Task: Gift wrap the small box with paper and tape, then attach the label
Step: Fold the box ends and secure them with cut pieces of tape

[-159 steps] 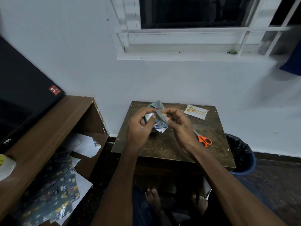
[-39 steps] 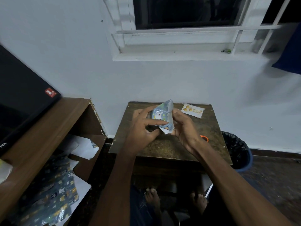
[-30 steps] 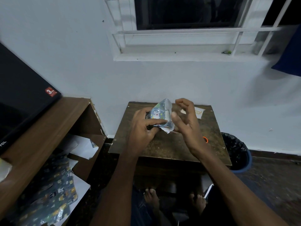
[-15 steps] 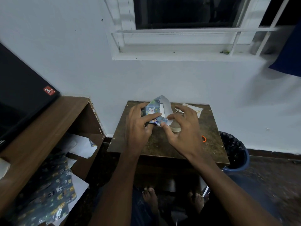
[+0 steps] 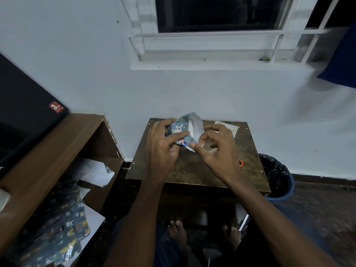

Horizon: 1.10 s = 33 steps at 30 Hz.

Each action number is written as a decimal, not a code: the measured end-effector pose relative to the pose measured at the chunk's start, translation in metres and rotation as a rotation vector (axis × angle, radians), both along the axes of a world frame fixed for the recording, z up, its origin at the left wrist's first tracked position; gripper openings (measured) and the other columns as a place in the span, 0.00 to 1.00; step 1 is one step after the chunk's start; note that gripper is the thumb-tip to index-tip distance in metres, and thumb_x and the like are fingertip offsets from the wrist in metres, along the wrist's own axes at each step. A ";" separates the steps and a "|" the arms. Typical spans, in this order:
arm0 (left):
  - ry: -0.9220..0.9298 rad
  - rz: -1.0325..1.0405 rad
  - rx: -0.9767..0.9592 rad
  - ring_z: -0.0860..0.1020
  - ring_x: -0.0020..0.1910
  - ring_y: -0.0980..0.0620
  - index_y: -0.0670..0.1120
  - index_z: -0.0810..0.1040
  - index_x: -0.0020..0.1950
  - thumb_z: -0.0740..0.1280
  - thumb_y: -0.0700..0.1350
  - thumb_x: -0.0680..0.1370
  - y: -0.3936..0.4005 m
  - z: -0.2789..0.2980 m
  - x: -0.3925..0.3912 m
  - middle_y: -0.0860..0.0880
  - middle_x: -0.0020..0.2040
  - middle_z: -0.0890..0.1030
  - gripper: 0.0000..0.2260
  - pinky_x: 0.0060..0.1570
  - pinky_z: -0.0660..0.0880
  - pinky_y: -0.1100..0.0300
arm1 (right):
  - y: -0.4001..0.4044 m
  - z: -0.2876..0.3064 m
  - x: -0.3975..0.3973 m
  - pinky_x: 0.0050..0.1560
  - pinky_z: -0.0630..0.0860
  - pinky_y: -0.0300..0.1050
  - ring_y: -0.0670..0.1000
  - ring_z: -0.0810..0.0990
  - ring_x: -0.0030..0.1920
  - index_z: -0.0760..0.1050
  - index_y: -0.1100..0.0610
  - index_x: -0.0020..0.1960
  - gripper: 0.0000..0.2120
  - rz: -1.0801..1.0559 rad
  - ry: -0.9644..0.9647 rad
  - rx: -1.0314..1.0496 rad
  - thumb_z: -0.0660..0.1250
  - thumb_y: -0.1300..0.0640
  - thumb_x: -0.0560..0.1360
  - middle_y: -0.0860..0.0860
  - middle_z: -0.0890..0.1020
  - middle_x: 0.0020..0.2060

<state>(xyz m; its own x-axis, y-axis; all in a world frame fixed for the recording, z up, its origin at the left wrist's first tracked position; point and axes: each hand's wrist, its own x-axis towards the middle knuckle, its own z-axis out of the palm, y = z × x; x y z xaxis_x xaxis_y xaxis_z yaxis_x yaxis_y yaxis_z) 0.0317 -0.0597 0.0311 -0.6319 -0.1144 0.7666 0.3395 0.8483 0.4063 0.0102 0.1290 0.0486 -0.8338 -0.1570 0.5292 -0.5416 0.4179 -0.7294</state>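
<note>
Head view: wrapped box (image 5: 180, 132) between both hands.

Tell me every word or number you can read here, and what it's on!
"3": on the small red sticker on the big black box at left; its smaller print is too blurred.
Yellow writing on the white paper label on the brown wooden table: too small to read.
Blue cartoon wrapping paper shows pictures only.

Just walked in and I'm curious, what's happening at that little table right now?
A person is gift wrapping a small box over a wooden table. The left hand grips the half-wrapped box, and the right hand works a loose paper flap that is still standing up. The label lies unattached on the table behind the right hand.
</note>
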 end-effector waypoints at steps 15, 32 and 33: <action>-0.091 -0.117 0.066 0.75 0.66 0.46 0.56 0.89 0.57 0.76 0.35 0.73 0.005 0.001 0.002 0.47 0.68 0.78 0.19 0.58 0.77 0.45 | -0.004 0.003 0.007 0.46 0.77 0.39 0.44 0.84 0.51 0.76 0.66 0.35 0.10 0.086 -0.292 -0.421 0.77 0.70 0.68 0.49 0.86 0.46; -0.099 -0.119 -0.230 0.78 0.66 0.40 0.55 0.90 0.53 0.80 0.38 0.71 0.002 0.003 0.000 0.44 0.68 0.80 0.15 0.58 0.73 0.41 | -0.015 0.009 0.013 0.48 0.86 0.50 0.56 0.88 0.54 0.72 0.60 0.65 0.26 0.142 -0.775 -0.819 0.64 0.81 0.73 0.57 0.85 0.54; -0.095 -0.115 -0.238 0.78 0.66 0.40 0.55 0.90 0.53 0.80 0.37 0.71 0.004 0.003 0.000 0.44 0.68 0.80 0.16 0.58 0.74 0.41 | -0.014 0.009 0.012 0.47 0.86 0.48 0.56 0.88 0.53 0.72 0.61 0.65 0.25 0.124 -0.806 -0.834 0.64 0.80 0.73 0.57 0.85 0.53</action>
<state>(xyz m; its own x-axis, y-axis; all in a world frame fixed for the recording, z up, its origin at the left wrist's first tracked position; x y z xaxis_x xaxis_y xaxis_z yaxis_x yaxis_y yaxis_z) 0.0314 -0.0554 0.0344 -0.7006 0.1385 0.6999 0.4093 0.8816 0.2352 0.0225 0.1146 0.0574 -0.9790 -0.1142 -0.1689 0.2000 -0.3769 -0.9044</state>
